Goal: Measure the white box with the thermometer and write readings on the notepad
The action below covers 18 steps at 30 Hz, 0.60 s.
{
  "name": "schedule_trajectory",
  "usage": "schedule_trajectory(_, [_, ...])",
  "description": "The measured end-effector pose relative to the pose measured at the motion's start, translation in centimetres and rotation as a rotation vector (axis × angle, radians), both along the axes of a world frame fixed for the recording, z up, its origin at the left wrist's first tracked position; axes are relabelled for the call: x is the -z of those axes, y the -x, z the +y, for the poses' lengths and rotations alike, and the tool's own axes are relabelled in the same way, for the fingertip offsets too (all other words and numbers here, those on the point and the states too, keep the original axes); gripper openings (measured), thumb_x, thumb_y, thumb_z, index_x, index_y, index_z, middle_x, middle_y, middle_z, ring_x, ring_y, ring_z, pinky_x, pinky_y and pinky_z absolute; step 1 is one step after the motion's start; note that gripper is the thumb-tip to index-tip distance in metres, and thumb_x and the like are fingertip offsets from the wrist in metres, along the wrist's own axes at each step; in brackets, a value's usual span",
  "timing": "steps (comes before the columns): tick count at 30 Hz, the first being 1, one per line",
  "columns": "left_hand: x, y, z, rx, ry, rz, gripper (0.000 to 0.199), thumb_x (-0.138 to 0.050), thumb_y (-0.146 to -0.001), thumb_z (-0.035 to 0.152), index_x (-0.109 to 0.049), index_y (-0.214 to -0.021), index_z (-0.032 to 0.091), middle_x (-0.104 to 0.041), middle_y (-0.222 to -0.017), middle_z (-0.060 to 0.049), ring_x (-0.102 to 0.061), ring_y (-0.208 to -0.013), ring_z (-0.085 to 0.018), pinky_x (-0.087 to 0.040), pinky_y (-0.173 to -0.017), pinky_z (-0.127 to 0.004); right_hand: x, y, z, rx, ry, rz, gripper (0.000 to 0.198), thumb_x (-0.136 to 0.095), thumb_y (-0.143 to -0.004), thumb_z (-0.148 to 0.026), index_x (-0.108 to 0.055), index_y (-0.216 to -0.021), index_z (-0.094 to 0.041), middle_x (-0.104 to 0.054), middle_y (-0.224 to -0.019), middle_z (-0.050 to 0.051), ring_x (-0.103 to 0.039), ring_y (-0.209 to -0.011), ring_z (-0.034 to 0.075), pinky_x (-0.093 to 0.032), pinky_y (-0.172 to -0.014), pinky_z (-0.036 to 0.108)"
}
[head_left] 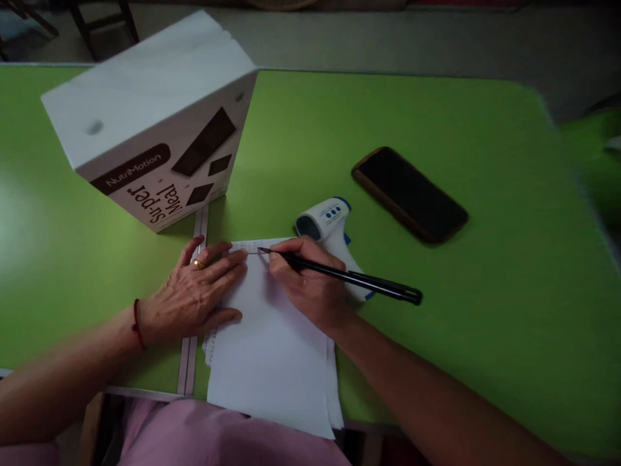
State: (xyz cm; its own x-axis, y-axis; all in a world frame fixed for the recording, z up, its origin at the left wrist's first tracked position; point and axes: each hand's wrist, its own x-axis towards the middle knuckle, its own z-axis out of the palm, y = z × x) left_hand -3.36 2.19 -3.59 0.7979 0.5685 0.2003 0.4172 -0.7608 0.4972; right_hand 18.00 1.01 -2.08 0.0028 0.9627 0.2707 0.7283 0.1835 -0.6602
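White sheets of paper (272, 362) lie in a small stack at the table's near edge, with a few lines of small writing along the top. My left hand (196, 288) rests flat on the upper left of the paper, fingers apart, a gold ring on one finger. My right hand (313, 281) is closed around a black pen (369, 279), whose tip is at the paper near the written lines. Partly hidden behind my right hand lies a white and blue infrared thermometer (327, 217).
A tall white NutriMotion box (165, 123) stands at the back left of the green table (509, 310). A dark smartphone (412, 194) in a brown case lies to the right of the thermometer. A pale seam strip (188, 369) crosses the table on the left.
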Motion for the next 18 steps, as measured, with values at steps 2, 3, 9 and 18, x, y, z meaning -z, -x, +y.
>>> schedule_trajectory(2, [-0.02,-0.01,-0.01,0.001,0.002,-0.005,0.056,-0.040,-0.098,0.055,-0.050,-0.129,0.010,-0.051,-0.141,-0.014,-0.040,-0.131,-0.032,-0.014,-0.114,-0.055,-0.02,0.02,0.02,-0.012,0.000,-0.005,0.005,-0.056,-0.081,-0.022,-0.058,-0.076,-0.021,-0.063,-0.063,-0.002,-0.057,-0.055,0.011,-0.049,-0.054,0.024])
schedule_trajectory(3, [-0.03,-0.03,-0.01,0.002,0.004,-0.006,0.056,-0.041,-0.098,0.055,-0.050,-0.129,0.010,-0.051,-0.141,-0.014,-0.040,-0.131,-0.032,-0.015,-0.114,-0.056,-0.02,0.01,0.03,-0.021,-0.005,-0.007,0.005,-0.056,-0.081,-0.022,-0.058,-0.076,-0.021,-0.063,-0.063,-0.002,-0.057,-0.055,0.011,-0.049,-0.054,0.024])
schedule_trajectory(9, [0.01,0.01,0.00,-0.003,0.019,-0.007,0.055,-0.042,-0.097,0.055,-0.051,-0.130,0.011,-0.051,-0.141,-0.014,-0.041,-0.132,-0.033,-0.016,-0.114,-0.057,0.16,-0.13,0.06,-0.040,-0.010,0.004,0.006,-0.055,-0.080,-0.022,-0.057,-0.075,-0.022,-0.062,-0.062,-0.003,-0.056,-0.054,0.011,-0.048,-0.053,0.024])
schedule_trajectory(18, [-0.04,0.01,0.00,-0.003,0.009,-0.003,0.056,-0.041,-0.098,0.056,-0.050,-0.129,0.010,-0.051,-0.141,-0.014,-0.040,-0.132,-0.033,-0.014,-0.114,-0.055,-0.04,-0.10,0.03,-0.024,0.012,0.004,0.006,-0.055,-0.080,-0.023,-0.058,-0.075,-0.021,-0.064,-0.064,-0.002,-0.057,-0.055,0.011,-0.049,-0.055,0.024])
